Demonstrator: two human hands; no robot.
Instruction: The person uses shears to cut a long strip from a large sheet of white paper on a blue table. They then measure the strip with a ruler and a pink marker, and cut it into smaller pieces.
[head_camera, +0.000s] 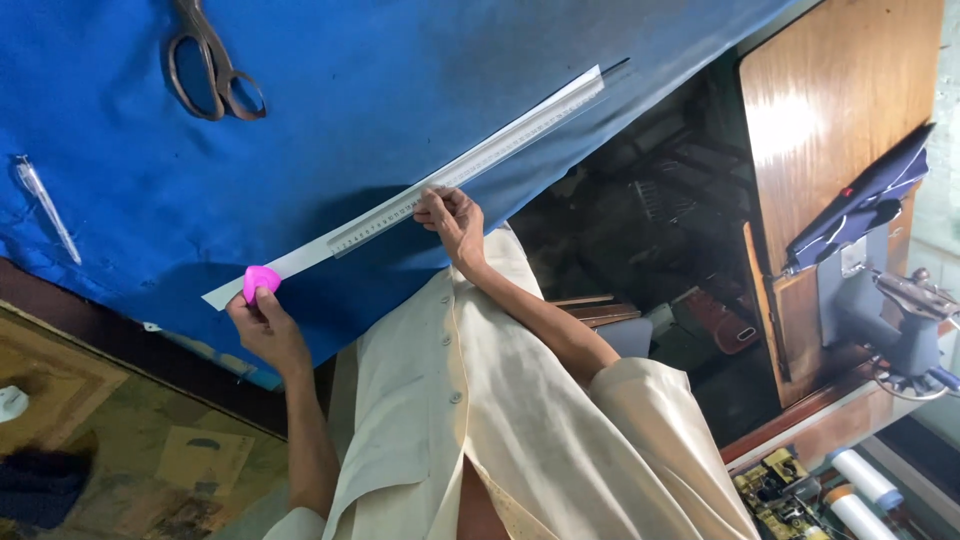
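Blue fabric is spread over the table. A long white ruler lies slantwise on it, near the fabric's edge. My left hand pinches a pink piece of tailor's chalk against the ruler's lower left end. My right hand presses down on the middle of the ruler with curled fingers. Both arms reach out from my cream buttoned shirt.
Metal scissors lie on the fabric at the top left, and a clear pen lies at the left edge. A wooden sewing machine table with dark cloth stands to the right. Thread spools sit at the bottom right.
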